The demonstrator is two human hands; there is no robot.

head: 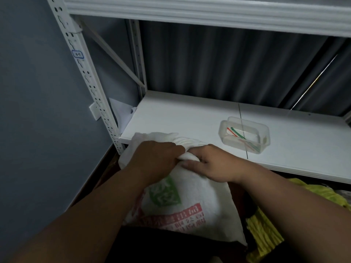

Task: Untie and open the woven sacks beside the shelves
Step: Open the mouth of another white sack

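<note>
A white woven sack (190, 202) with green and red print stands in front of the shelf, its bunched neck at the shelf's front edge. My left hand (155, 158) grips the gathered neck from the left, fingers curled into the fabric. My right hand (212, 164) grips the same twisted neck from the right, thumb pressed along the cloth. The hands hide any tie on the neck. The loose top of the sack fans out behind my hands onto the shelf board.
A white shelf board (190, 114) holds a clear plastic tub (245, 134) with red and green ties inside. A yellow woven sack (266, 232) lies at the lower right. The white slotted upright (89, 80) and grey wall stand on the left, a dark curtain behind.
</note>
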